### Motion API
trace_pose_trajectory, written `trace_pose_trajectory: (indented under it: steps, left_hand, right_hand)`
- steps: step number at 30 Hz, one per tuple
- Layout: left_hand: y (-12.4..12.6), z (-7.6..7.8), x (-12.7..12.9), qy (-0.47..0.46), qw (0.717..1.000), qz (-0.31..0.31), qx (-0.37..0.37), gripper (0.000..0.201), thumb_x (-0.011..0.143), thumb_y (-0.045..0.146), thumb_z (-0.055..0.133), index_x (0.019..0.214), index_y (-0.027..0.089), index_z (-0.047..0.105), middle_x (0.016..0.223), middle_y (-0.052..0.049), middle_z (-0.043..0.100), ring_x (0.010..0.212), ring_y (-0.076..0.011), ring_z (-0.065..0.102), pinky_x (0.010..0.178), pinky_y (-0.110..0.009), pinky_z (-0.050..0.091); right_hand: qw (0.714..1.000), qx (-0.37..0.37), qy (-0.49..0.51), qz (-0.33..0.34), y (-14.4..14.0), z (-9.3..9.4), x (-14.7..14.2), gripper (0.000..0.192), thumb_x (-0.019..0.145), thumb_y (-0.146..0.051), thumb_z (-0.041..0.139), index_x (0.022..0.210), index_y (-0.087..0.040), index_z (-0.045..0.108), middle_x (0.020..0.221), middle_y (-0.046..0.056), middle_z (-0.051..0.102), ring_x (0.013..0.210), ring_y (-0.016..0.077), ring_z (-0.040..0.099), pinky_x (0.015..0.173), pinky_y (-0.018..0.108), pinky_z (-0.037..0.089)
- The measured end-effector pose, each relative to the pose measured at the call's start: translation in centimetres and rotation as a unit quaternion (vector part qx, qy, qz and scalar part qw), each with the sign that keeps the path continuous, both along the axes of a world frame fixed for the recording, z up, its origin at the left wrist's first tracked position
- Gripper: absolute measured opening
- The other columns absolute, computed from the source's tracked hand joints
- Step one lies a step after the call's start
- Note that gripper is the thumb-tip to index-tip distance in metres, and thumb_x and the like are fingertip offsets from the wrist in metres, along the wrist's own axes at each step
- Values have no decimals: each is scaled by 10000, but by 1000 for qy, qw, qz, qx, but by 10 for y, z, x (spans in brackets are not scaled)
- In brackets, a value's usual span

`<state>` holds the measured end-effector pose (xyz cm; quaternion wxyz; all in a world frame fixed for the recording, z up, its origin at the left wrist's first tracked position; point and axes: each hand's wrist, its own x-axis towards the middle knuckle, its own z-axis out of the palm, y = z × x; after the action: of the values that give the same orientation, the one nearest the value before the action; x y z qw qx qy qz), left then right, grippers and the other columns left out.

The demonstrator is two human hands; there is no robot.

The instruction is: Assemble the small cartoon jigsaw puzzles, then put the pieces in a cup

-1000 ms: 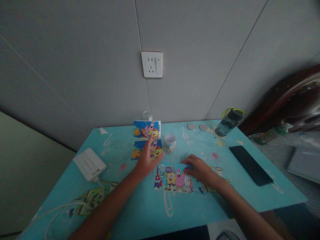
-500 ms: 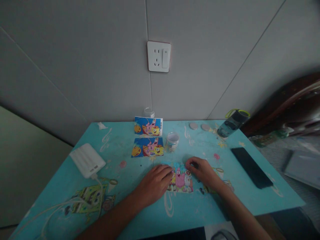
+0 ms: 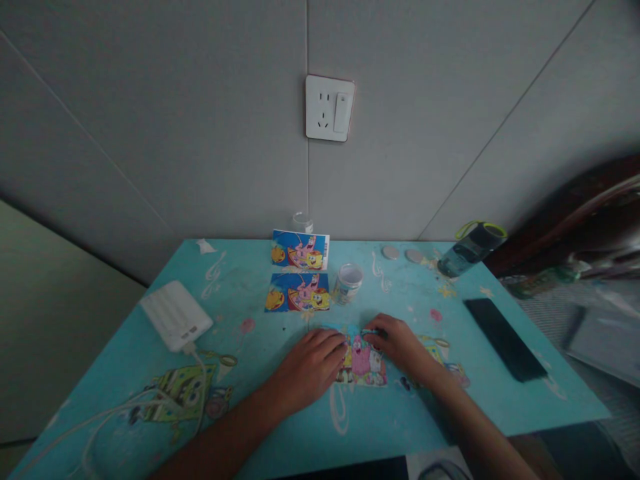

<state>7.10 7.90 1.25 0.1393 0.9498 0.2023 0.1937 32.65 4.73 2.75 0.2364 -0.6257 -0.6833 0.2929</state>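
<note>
In front of me lies a small cartoon jigsaw puzzle (image 3: 361, 360) with a pink starfish figure in its middle. My left hand (image 3: 315, 360) rests flat over its left side, fingers stretched out and covering part of the picture. At the upper right edge, my right hand (image 3: 393, 340) is closed, thumb and fingertips pinching a small light-blue puzzle piece (image 3: 369, 331). The fingers partly hide that piece. Beyond the hands are two blue cartoon cards, a nearer card (image 3: 296, 292) lying flat and a farther card (image 3: 300, 250), beside a small clear jar (image 3: 349, 283).
A second clear jar (image 3: 303, 222) stands behind the farther card. Two round lids (image 3: 391, 253) and a dark bottle (image 3: 470, 250) are at the back right. A black phone-like slab (image 3: 504, 339) lies right; a white power bank (image 3: 176, 315) with cables lies left on the patterned table (image 3: 250, 433).
My right hand has shifted slightly left over the puzzle's upper edge, its fingertips now at the light-blue piece. The left hand stays put. The camera view has turned slightly.
</note>
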Motion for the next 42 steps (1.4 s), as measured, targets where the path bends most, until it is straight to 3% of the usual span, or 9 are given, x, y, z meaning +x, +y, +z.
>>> trace_pose_trajectory:
  steps: [4,9,14,16,19,21,28,37,42]
  left_hand:
    - [-2,-2,-1,-2,1000,7,5,316,969,197,547,1279,189,606,1286,-105,649,1228,-267,565,1058,-471,446]
    - [-4,0,-3,2,1000,7,1,294,964,196,551,1250,177,617,1267,-116,654,1212,-276,574,1040,-480,451]
    - [-3,9,-1,-74,994,32,-74,329,978,259,554,1302,212,590,1249,-102,651,1198,-271,569,1054,-470,420]
    - [-4,13,2,-133,976,62,-162,329,954,311,604,1267,208,610,1190,-95,661,1143,-264,584,1007,-428,444]
    - [-6,15,5,-206,922,101,-311,178,944,345,617,1022,197,678,955,-52,678,923,-214,625,852,-340,473]
    - [-6,16,6,-225,897,115,-364,202,965,354,579,886,192,671,819,-22,652,796,-179,606,762,-296,458]
    - [-5,20,5,-242,848,95,-461,315,977,433,545,837,174,659,721,-2,619,683,-140,572,653,-241,444]
    - [-4,20,4,-265,788,76,-550,335,957,456,583,838,158,679,766,-34,681,704,-147,616,666,-250,463]
    - [-8,19,6,-275,760,47,-587,330,954,453,600,838,151,663,733,-25,651,690,-143,616,689,-264,471]
  right_hand:
    - [997,5,-8,-72,-2,-6,0,224,907,-349,592,878,-184,740,775,40,699,714,192,615,689,296,457]
    - [995,8,4,-103,-3,0,6,294,924,-417,576,861,-174,728,715,15,670,649,174,578,622,281,420]
    - [976,-18,188,-109,-7,26,-8,360,915,-508,616,824,-169,696,672,0,643,621,146,571,603,257,435]
    - [962,-41,249,-100,-9,33,-23,349,883,-511,668,841,-167,706,664,-1,654,609,138,574,598,251,439]
    - [947,-84,299,-82,-13,34,-45,356,842,-516,717,878,-162,727,645,3,673,564,129,572,554,243,430]
    - [936,-111,325,-74,-14,31,-54,377,819,-531,735,869,-158,729,618,8,678,528,127,569,522,240,417]
    - [917,-147,365,-69,-14,26,-55,409,828,-570,713,788,-163,722,582,13,677,504,125,576,529,244,418]
    - [923,-137,349,-91,-14,31,-61,444,834,-587,700,754,-151,714,567,17,650,489,113,523,505,238,367]
    - [856,-218,465,-62,-15,25,-59,411,802,-545,755,764,-138,715,603,8,614,501,86,461,510,226,339]
